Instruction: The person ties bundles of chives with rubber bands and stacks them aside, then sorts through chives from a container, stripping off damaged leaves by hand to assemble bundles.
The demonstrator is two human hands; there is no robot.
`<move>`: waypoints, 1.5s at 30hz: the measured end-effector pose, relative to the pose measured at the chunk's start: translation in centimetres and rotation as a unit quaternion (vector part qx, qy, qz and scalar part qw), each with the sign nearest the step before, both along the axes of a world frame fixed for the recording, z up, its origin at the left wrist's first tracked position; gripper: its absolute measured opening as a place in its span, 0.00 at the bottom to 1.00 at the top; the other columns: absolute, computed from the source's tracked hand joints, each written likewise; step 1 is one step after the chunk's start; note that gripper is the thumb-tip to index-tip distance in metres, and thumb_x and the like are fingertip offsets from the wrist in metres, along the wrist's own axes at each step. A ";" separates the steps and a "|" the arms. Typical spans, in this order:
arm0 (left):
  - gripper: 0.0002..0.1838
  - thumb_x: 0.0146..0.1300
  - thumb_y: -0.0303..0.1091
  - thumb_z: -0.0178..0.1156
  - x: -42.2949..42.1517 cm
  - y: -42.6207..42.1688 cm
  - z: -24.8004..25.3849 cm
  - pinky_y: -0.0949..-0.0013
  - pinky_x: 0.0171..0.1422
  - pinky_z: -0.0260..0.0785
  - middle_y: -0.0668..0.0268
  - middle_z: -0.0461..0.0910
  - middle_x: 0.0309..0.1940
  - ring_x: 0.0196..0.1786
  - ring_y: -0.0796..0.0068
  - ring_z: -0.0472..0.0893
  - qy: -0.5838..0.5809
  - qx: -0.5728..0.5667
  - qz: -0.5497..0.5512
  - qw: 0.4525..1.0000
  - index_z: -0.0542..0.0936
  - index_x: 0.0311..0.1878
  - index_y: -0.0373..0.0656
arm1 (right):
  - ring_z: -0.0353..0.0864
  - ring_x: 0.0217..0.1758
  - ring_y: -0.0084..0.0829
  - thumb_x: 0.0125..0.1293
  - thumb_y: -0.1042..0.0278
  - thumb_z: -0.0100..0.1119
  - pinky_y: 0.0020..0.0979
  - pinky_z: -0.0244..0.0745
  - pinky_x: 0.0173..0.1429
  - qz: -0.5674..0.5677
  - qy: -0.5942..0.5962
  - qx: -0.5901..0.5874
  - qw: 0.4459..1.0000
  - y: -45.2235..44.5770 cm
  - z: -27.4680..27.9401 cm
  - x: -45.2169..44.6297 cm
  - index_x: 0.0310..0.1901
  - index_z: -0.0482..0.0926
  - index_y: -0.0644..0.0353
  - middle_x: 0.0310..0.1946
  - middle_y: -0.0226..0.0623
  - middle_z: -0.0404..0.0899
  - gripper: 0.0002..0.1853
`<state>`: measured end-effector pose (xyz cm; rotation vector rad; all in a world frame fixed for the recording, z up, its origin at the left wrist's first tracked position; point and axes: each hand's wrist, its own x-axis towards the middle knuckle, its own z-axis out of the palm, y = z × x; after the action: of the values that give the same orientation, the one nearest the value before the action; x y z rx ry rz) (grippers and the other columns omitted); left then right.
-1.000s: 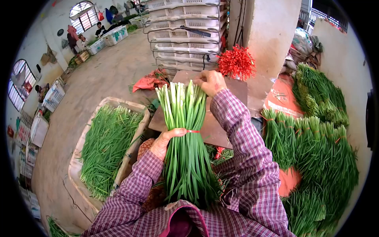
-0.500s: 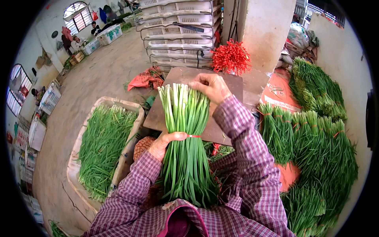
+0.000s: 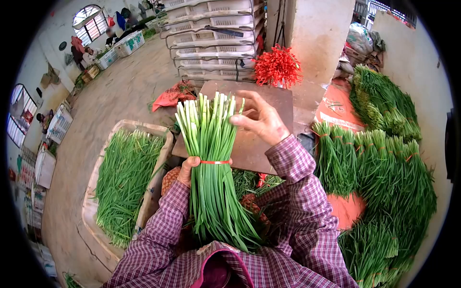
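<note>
A thick bunch of garlic chives stands in front of me, pale cut ends up and green leaves hanging toward my lap. Around its middle runs a red tie. My left hand is wrapped round the bunch at the tie, thumb in front and fingertips showing on the right side. My right hand is beside the upper right of the stems, thumb and fingers spread. Its thumb tip is at the edge of the stems; whether it touches them I cannot tell.
A brown board lies behind the bunch, with red ties heaped beyond it. On the left is a crate of loose chives. Tied bunches lie on the right. Stacked white trays stand behind.
The bunch has shifted left and its top has tilted left. My right hand has opened from a pinch at the cut ends and moved lower, to the right side. The left hand keeps its hold.
</note>
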<state>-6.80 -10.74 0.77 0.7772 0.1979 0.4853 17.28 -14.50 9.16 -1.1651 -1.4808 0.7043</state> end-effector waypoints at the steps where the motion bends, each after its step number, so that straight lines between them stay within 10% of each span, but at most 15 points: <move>1: 0.49 0.42 0.51 0.70 -0.1 -0.1 0.1 0.51 0.56 0.76 0.38 0.73 0.55 0.52 0.48 0.79 0.003 -0.002 -0.006 1.000 0.64 0.65 0.32 | 0.84 0.37 0.33 0.59 0.52 0.67 0.33 0.81 0.40 0.001 0.000 0.022 1.000 0.1 -0.1 -0.8 0.59 0.70 0.64 0.39 0.47 0.82 0.32; 5: 0.49 0.44 0.51 0.71 -0.1 0.0 -0.7 0.47 0.55 0.76 0.40 0.75 0.53 0.51 0.46 0.79 -0.049 -0.002 -0.054 0.997 0.64 0.65 0.32 | 0.78 0.20 0.20 0.65 0.66 0.61 0.23 0.74 0.23 -0.086 0.037 0.018 0.995 2.8 -0.2 -0.3 0.35 0.79 0.68 0.25 0.36 0.82 0.11; 12: 0.49 0.44 0.54 0.71 -0.4 0.1 -1.7 0.47 0.53 0.77 0.41 0.74 0.53 0.51 0.46 0.79 -0.097 -0.028 -0.061 0.993 0.65 0.65 0.33 | 0.77 0.21 0.20 0.64 0.62 0.61 0.26 0.73 0.27 -0.177 0.046 0.062 0.981 0.8 1.3 0.2 0.33 0.79 0.64 0.22 0.34 0.79 0.12; 14: 0.49 0.43 0.55 0.69 -0.6 -1.0 -0.6 0.50 0.53 0.77 0.43 0.76 0.50 0.50 0.49 0.80 -0.033 -0.027 0.008 0.999 0.65 0.64 0.33 | 0.78 0.24 0.21 0.61 0.59 0.64 0.26 0.74 0.29 -0.140 -0.085 0.211 0.964 -0.8 2.2 -1.6 0.36 0.80 0.59 0.25 0.31 0.79 0.12; 23: 0.47 0.43 0.53 0.68 -0.4 -1.1 -0.1 0.52 0.54 0.78 0.42 0.76 0.50 0.49 0.50 0.81 -0.008 0.003 0.025 1.000 0.66 0.64 0.33 | 0.78 0.35 0.36 0.51 0.68 0.61 0.38 0.74 0.35 -0.129 -0.344 0.213 0.905 -0.8 3.9 -3.9 0.31 0.76 0.57 0.29 0.33 0.72 0.07; 30: 0.50 0.48 0.57 0.67 -0.7 0.4 -3.0 0.47 0.51 0.77 0.40 0.73 0.52 0.52 0.46 0.78 -0.119 -0.001 -0.046 0.992 0.61 0.66 0.31 | 0.78 0.29 0.28 0.58 0.63 0.63 0.32 0.75 0.28 -0.343 -0.391 0.303 0.798 2.6 4.2 -0.6 0.31 0.76 0.54 0.27 0.30 0.76 0.07; 38: 0.52 0.51 0.62 0.65 -0.8 1.1 -3.7 0.44 0.52 0.74 0.44 0.70 0.50 0.54 0.46 0.73 -0.276 0.014 -0.093 0.957 0.58 0.67 0.32 | 0.83 0.35 0.34 0.62 0.61 0.63 0.31 0.81 0.39 -0.037 -0.107 0.125 0.986 -1.7 1.9 -3.4 0.41 0.76 0.58 0.33 0.39 0.81 0.12; 45: 0.52 0.48 0.56 0.69 -0.4 1.2 -3.6 0.41 0.55 0.71 0.42 0.69 0.51 0.54 0.41 0.72 -0.301 -0.023 -0.128 0.945 0.58 0.68 0.34 | 0.83 0.28 0.30 0.57 0.70 0.66 0.29 0.79 0.31 -0.140 -0.245 0.324 0.903 -0.1 1.4 -4.6 0.37 0.77 0.59 0.28 0.35 0.80 0.08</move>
<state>-7.19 -9.55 -2.80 0.5673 -0.4549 0.4474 12.64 -14.56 10.54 -1.0206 -1.7181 -0.3067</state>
